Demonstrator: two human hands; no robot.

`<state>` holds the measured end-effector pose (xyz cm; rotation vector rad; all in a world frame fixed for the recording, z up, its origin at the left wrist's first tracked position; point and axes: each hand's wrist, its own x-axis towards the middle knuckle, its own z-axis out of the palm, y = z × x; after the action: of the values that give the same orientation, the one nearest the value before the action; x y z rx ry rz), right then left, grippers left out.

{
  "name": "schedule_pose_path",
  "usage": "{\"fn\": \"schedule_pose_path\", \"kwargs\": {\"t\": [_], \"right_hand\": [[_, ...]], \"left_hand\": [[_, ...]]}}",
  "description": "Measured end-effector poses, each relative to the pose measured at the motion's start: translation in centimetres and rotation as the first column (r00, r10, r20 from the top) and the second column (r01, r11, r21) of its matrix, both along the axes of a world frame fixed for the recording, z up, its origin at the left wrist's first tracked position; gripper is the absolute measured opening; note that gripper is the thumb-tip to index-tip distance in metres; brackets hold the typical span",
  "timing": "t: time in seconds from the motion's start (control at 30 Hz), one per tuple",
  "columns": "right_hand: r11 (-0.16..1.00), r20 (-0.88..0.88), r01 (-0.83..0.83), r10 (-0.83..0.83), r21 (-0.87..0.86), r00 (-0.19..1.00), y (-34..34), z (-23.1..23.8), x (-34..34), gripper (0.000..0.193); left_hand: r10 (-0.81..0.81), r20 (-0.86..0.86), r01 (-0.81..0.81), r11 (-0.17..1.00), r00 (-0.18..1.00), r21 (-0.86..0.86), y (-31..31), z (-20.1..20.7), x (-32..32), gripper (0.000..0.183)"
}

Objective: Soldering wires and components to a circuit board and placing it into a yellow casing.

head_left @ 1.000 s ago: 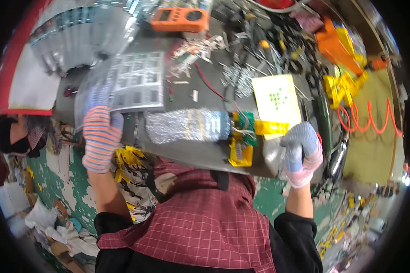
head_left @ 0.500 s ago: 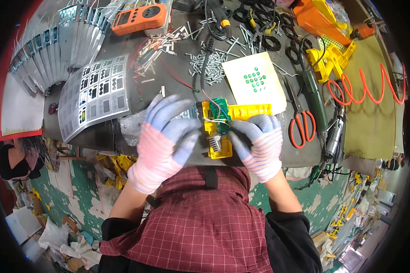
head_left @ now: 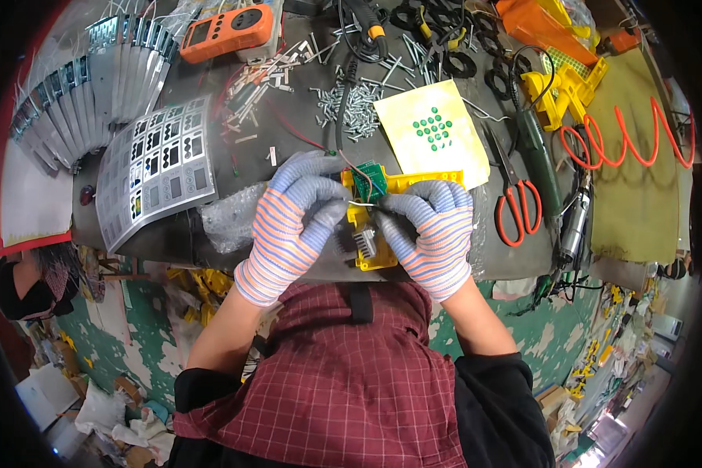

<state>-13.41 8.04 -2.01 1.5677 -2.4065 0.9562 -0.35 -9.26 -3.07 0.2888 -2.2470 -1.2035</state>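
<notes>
Both of my hands wear striped knit gloves. My left hand (head_left: 285, 226) pinches a white wire (head_left: 360, 204) at the left edge of a green circuit board (head_left: 371, 189). From the other side, my right hand (head_left: 433, 230) has thumb and fingertips closed on the wire's right end, close against the board. The board sits in a yellow plastic housing (head_left: 437, 178), shaped like a tool body, lying on the dark bench. A finned grey metal part (head_left: 364, 242) lies in the housing's lower section. My fingertips partly hide the board's lower edge.
Red-handled scissors (head_left: 519, 210) and a green-handled tool (head_left: 540, 168) lie to the right, before a coiled red hose (head_left: 624, 156). Loose screws (head_left: 351, 109), a yellow sheet with green dots (head_left: 437, 140), a sticker sheet (head_left: 160, 168) and an orange meter (head_left: 230, 33) lie beyond.
My left hand has moved right, up to the board, and closed its fingers at the white wire. My right hand has shifted slightly left, its fingertips now at the wire too.
</notes>
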Motion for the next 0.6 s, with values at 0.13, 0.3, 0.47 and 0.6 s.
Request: {"fn": "schedule_pose_path", "kwargs": {"t": [0.13,0.3,0.47,0.6], "right_hand": [[0.998,-0.075,0.011,-0.006,0.066,0.997,-0.4,0.8,0.1,0.02],[0.997,0.035,0.06,-0.062,0.057,0.997,-0.9,0.1,1.0,0.02],[0.999,0.105,0.044,-0.045,0.014,0.993,-0.8,0.2,0.5,0.026],[0.994,0.178,0.011,-0.03,0.106,0.984,-0.3,0.3,0.2,0.027]], "left_hand": [[-0.075,0.036,0.083,0.941,0.997,-0.329,0.3,0.5,0.0,0.013],[-0.09,0.036,0.095,0.831,0.995,-0.549,0.9,0.4,-0.6,0.02],[-0.152,0.081,0.169,0.766,0.985,-0.62,0.5,0.6,-1.2,0.011],[-0.186,0.154,0.241,0.725,0.97,-0.645,0.1,0.9,-1.6,0.014]]}}
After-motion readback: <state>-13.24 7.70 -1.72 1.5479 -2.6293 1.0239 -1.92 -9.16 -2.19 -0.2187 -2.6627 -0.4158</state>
